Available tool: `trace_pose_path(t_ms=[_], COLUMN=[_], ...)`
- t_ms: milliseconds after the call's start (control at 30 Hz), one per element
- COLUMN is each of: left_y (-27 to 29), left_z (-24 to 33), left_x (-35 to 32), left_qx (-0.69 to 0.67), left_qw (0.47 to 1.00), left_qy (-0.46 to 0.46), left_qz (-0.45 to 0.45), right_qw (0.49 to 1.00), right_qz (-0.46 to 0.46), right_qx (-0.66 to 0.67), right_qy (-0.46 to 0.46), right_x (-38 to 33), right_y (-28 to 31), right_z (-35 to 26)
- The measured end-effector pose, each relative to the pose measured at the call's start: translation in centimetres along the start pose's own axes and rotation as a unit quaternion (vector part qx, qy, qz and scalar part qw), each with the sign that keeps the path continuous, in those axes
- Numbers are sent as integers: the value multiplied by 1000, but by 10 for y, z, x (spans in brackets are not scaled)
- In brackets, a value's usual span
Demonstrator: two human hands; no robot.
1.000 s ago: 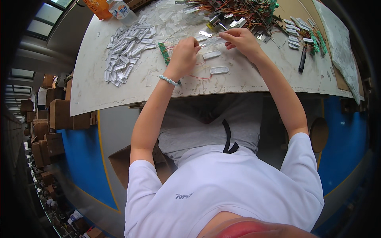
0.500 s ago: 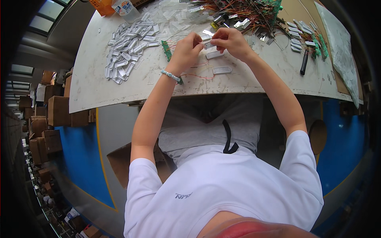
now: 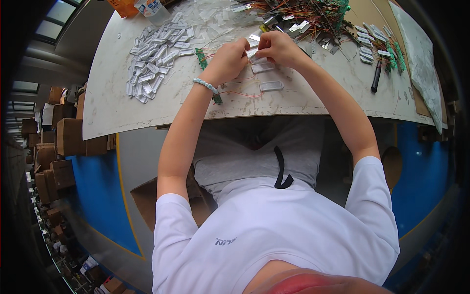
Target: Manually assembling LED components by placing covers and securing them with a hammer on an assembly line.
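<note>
Above the work table, both my hands are close together over a small whitish piece (image 3: 252, 54), which they partly hide. My left hand (image 3: 228, 60), a beaded bracelet at its wrist, is closed with thumb and fingertips at the piece's left side. My right hand (image 3: 280, 48) is closed in a pinch at its right side. Just nearer lie a white oblong case (image 3: 263, 67) and a second, similar case (image 3: 271, 86). Thin red and yellow wires (image 3: 240, 93) run left from the nearer case toward a green circuit board strip (image 3: 216, 97). Another green strip (image 3: 200, 59) lies left of my left hand.
A heap of white oblong cases (image 3: 156, 61) covers the table's (image 3: 112, 108) left side. Clear plastic pieces (image 3: 213, 22) and tangled wires with boards (image 3: 313, 14) lie at the back. At right are a black-handled tool (image 3: 376, 77), more cases (image 3: 364, 44) and a plastic bag (image 3: 416, 59).
Both hands have shifted slightly left, the right one more, so the fingertips are closer together at the whitish piece. The whole view has also moved a little.
</note>
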State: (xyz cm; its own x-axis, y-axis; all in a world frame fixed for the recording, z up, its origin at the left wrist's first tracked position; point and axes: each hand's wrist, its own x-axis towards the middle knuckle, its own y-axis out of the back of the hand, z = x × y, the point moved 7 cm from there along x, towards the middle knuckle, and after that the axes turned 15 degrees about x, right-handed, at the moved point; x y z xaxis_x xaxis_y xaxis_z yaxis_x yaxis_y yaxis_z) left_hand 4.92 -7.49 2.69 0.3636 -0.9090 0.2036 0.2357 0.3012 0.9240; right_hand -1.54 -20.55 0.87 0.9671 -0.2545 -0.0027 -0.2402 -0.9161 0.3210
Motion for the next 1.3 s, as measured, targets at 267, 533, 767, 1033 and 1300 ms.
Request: trace_pose_path(t_ms=[267,533,767,1033,1300], left_y=[-1,5,4,1,3], left_z=[4,4,11,20,28], left_x=[4,5,-18,-32,-62], left_qx=[59,12,50,132,214], left_qw=[996,996,988,977,959], left_qy=[-68,-86,-138,-160,-178], left_qz=[14,30,38,56,42], right_qw=[997,991,974,982,985], right_qz=[-56,-75,-80,-36,-40], right_qx=[-36,-97,-213,-184,-166], right_qy=[-44,-50,2,-25,5], right_x=[8,4,-2,-5,-8], right_y=[-3,-8,-14,-10,-10], right_z=[1,-10,-13,-6,-8])
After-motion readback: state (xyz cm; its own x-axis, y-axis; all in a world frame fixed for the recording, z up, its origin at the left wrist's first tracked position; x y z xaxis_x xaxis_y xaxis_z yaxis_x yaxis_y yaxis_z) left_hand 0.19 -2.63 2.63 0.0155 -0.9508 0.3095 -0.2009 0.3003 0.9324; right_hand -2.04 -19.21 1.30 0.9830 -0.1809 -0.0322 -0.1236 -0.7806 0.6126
